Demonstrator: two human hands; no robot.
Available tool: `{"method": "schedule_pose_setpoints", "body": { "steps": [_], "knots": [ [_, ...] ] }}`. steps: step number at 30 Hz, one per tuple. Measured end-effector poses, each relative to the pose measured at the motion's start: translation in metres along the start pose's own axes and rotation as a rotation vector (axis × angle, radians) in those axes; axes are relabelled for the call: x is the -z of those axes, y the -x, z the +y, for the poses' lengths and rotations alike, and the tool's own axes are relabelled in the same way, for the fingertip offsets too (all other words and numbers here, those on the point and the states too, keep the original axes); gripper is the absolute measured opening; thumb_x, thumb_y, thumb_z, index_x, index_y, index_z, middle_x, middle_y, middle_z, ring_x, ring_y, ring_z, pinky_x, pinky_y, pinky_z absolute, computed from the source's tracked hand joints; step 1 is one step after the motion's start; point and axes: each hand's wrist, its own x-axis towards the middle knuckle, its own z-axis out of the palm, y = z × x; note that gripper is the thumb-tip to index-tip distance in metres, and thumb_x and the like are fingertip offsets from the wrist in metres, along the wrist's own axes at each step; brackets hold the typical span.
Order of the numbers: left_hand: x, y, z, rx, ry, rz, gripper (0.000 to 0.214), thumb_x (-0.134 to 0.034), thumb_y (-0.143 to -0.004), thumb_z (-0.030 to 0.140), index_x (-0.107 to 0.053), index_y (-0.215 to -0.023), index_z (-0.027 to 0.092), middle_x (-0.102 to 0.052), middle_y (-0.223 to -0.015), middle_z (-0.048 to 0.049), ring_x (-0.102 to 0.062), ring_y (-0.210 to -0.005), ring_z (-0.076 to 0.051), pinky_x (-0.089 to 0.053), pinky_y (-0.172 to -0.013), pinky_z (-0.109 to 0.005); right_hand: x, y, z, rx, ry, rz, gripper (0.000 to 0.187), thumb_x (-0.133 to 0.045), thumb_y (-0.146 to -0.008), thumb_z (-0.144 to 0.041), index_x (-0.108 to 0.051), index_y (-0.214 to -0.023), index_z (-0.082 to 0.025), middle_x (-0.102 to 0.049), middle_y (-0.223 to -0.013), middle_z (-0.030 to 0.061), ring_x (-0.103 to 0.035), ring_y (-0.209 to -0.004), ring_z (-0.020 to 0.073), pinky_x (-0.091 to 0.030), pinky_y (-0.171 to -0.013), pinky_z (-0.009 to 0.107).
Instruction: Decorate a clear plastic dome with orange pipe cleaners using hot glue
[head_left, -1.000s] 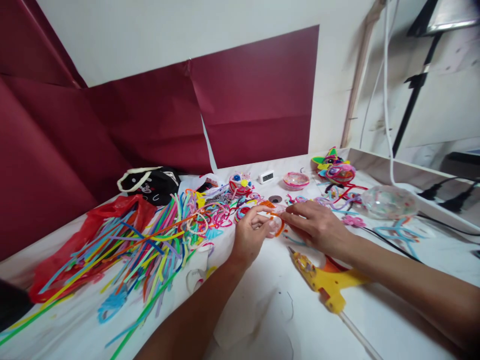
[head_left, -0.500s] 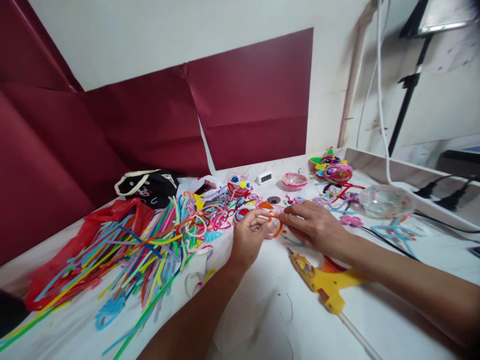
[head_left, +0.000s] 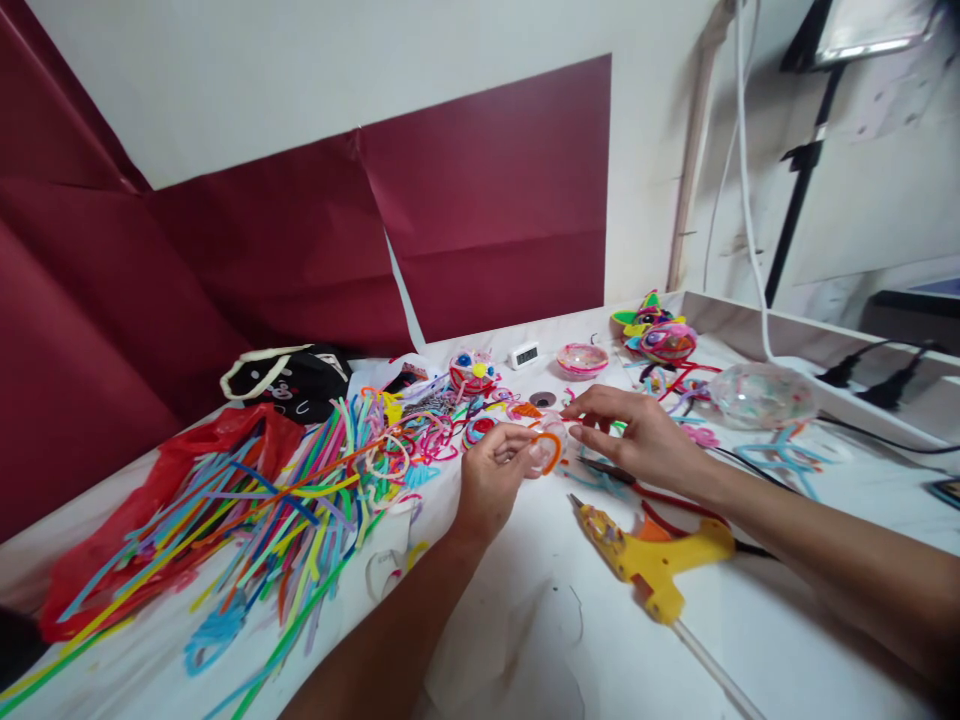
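Note:
My left hand [head_left: 495, 470] is closed around a small clear half-shell with an orange pipe-cleaner loop [head_left: 551, 450] on it, held just above the white table [head_left: 525, 620]. My right hand [head_left: 637, 435] is beside it on the right, fingers pinched at the loop's upper edge. A yellow glue gun [head_left: 649, 555] lies on the table just below my right wrist, nozzle pointing left.
A big heap of coloured pipe cleaners [head_left: 262, 490] lies on a red plastic bag [head_left: 150, 480] at left. A black pouch [head_left: 289, 375], decorated balls [head_left: 472, 370], a small white clock [head_left: 523, 354], a clear ball [head_left: 759, 395] and cables [head_left: 862, 375] sit farther back.
My right hand has lifted slightly and shifted up to the loop's top edge. The left hand keeps its hold. The view has drifted a little to the right.

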Motion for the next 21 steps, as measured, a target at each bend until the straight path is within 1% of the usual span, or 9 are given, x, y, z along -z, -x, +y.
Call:
{"method": "schedule_pose_setpoints", "body": {
  "steps": [4, 7, 11, 14, 16, 21],
  "knots": [
    [0.0, -0.001, 0.0, -0.01, -0.009, 0.029, 0.021, -0.07, -0.07, 0.029, -0.064, -0.085, 0.015, -0.069, -0.077, -0.0035, -0.065, -0.07, -0.015, -0.055, -0.057, -0.024, 0.004, 0.009, -0.004, -0.019, 0.009, -0.033, 0.016, -0.057, -0.082, -0.022, -0.067, -0.095, -0.019, -0.066, -0.092, 0.0065, -0.062, -0.077, 0.0162, -0.05, -0.067, 0.029],
    [-0.001, -0.002, 0.001, -0.003, -0.008, 0.045, 0.021, -0.071, -0.069, 0.029, -0.064, -0.082, 0.015, -0.069, -0.076, -0.0036, -0.066, -0.071, -0.016, -0.055, -0.057, -0.025, 0.008, 0.01, -0.006, -0.01, 0.02, -0.04, 0.016, -0.057, -0.082, -0.021, -0.067, -0.095, -0.02, -0.067, -0.092, 0.0062, -0.063, -0.08, 0.0169, -0.05, -0.07, 0.03],
    [-0.001, -0.002, -0.001, -0.01, -0.012, 0.037, 0.021, -0.071, -0.068, 0.03, -0.065, -0.083, 0.015, -0.069, -0.077, -0.0036, -0.066, -0.07, -0.016, -0.056, -0.058, -0.026, 0.005, 0.0, -0.004, 0.059, 0.016, -0.034, 0.02, -0.058, -0.082, -0.022, -0.066, -0.1, -0.02, -0.066, -0.1, 0.0076, -0.061, -0.094, 0.0203, -0.049, -0.083, 0.036],
    [-0.001, -0.001, -0.001, -0.016, -0.033, 0.025, 0.021, -0.071, -0.069, 0.029, -0.065, -0.084, 0.016, -0.069, -0.075, -0.0029, -0.065, -0.069, -0.016, -0.056, -0.059, -0.026, -0.003, -0.01, 0.0, 0.109, -0.002, -0.056, 0.026, -0.06, -0.08, -0.022, -0.064, -0.105, -0.02, -0.066, -0.103, 0.0082, -0.059, -0.1, 0.0223, -0.046, -0.087, 0.04],
    [-0.001, 0.0, -0.001, -0.018, -0.047, 0.018, 0.02, -0.071, -0.069, 0.029, -0.066, -0.083, 0.016, -0.069, -0.075, -0.0025, -0.065, -0.068, -0.015, -0.056, -0.059, -0.026, -0.009, -0.014, 0.002, 0.081, -0.049, -0.076, 0.027, -0.062, -0.078, -0.021, -0.064, -0.105, -0.02, -0.066, -0.102, 0.0077, -0.06, -0.098, 0.0217, -0.046, -0.087, 0.04],
    [-0.002, 0.001, -0.001, -0.022, -0.049, 0.001, 0.017, -0.07, -0.07, 0.028, -0.065, -0.082, 0.016, -0.068, -0.075, -0.0017, -0.064, -0.068, -0.015, -0.055, -0.058, -0.025, -0.019, -0.016, 0.004, -0.065, -0.161, -0.103, 0.022, -0.063, -0.075, -0.02, -0.065, -0.096, -0.017, -0.066, -0.098, 0.0061, -0.061, -0.094, 0.0196, -0.046, -0.085, 0.036]
  ]
}}
